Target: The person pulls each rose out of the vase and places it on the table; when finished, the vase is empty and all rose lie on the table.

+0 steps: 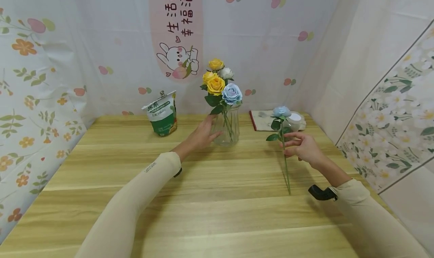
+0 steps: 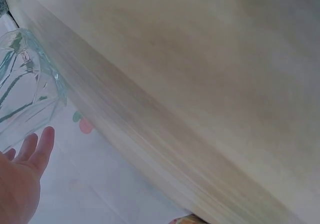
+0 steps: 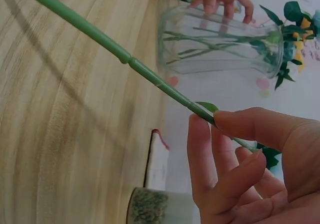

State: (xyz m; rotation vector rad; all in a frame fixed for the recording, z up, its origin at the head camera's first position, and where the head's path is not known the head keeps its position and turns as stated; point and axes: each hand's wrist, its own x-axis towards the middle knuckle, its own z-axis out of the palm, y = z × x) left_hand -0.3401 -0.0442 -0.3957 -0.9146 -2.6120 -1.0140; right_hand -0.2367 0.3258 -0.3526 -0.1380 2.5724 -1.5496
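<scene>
My right hand (image 1: 301, 148) pinches the green stem of an artificial blue rose (image 1: 281, 112) between thumb and fingers. The rose is upright above the table, its stem (image 3: 95, 33) slanting across the right wrist view. A clear glass vase (image 1: 234, 133) stands at the middle back, bearing yellow roses (image 1: 216, 85), a white rose (image 1: 226, 73) and another blue rose (image 1: 232, 93). Beside the vase's left side is my left hand (image 1: 200, 135), fingers loosely extended along the glass. Whether they touch it I cannot tell. In the left wrist view, the left hand (image 2: 22, 179) is just below the vase (image 2: 35, 98).
A green and white pouch (image 1: 162, 116) with a clip on top stands at the back left. On the right lie a beige cloth item (image 1: 261, 121) with a red edge and a white-topped clear jar (image 1: 295, 122). A printed curtain (image 1: 115, 62) hangs behind the wooden table (image 1: 210, 212).
</scene>
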